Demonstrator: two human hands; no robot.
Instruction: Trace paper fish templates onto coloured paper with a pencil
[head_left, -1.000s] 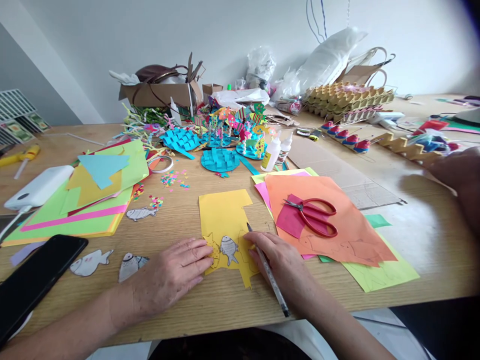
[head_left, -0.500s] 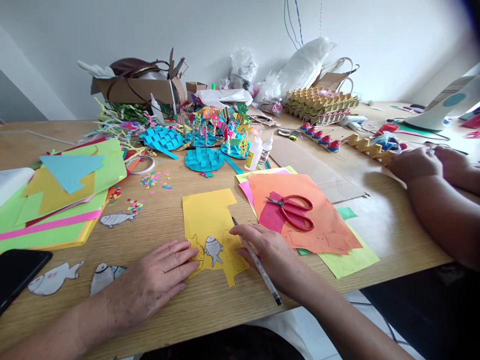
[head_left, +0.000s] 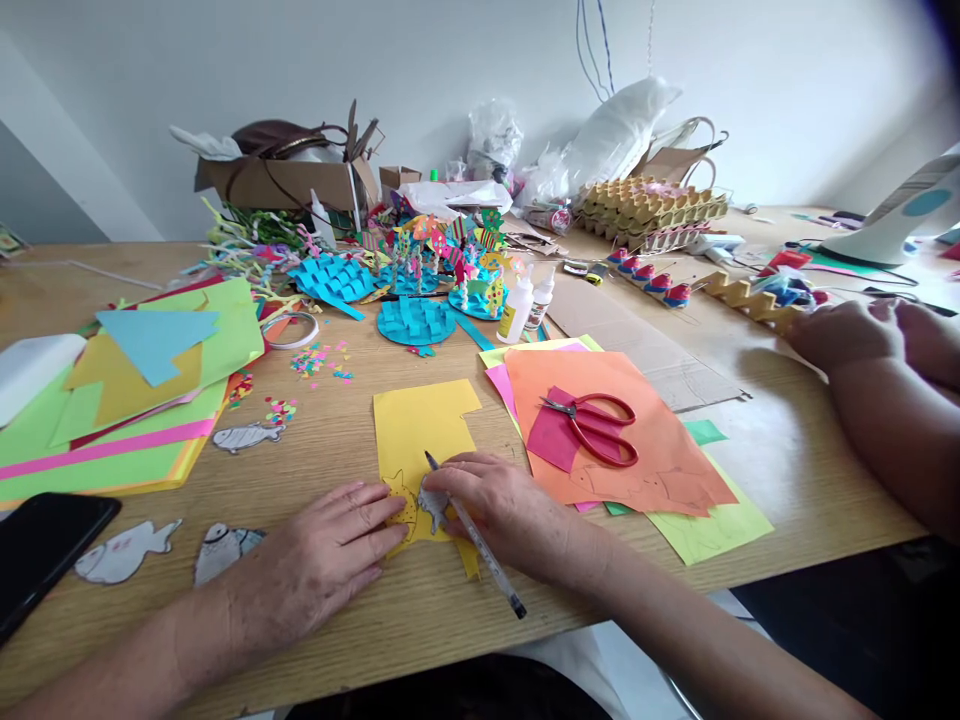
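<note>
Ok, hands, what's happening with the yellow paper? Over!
Left hand on yellow paper. Right hand holding clear-barrelled pen, partly covering grey fish cutout. Red-handled scissors lie aside, to the right.

We get soft, even light, a pale sheen across the worktop (head_left: 814, 455) at right, and a dark, blurred upper-right corner.

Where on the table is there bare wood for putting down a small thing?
Two bare patches: between the paper fish by the confetti and the yellow sheet, beyond the left hand; and between the lime sheet at right and the co-worker's forearm. Crowded: the back, around the glue bottles, and the left, with the paper stack and phone.
</note>
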